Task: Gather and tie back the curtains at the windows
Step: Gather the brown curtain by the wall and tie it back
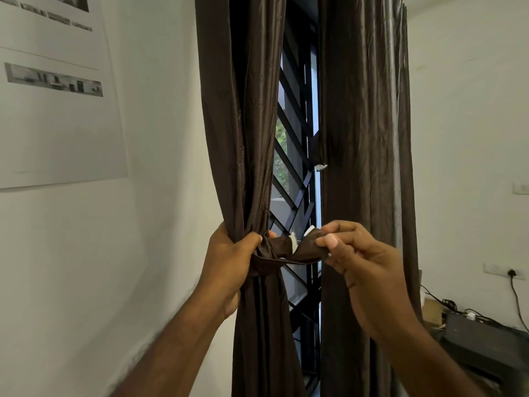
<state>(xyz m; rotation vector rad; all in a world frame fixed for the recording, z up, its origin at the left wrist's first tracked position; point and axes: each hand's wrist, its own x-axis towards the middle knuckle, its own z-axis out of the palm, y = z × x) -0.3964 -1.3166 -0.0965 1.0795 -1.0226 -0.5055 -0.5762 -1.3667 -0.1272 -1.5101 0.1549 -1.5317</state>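
A dark brown left curtain (240,138) hangs gathered into a narrow bundle beside the window. My left hand (229,262) grips that bundle at its waist, fingers wrapped round the fabric. A brown tie-back strap (303,250) loops round the bundle, with small white patches showing at its ends. My right hand (357,253) pinches the strap's free end between thumb and fingers, just right of the bundle. The right curtain (363,167) hangs loose and straight.
Between the curtains shows a window with a black diagonal grille (294,167). A white wall with a large printed sheet (57,96) is on the left. At lower right a dark box (481,336) with cables sits under a wall socket (511,273).
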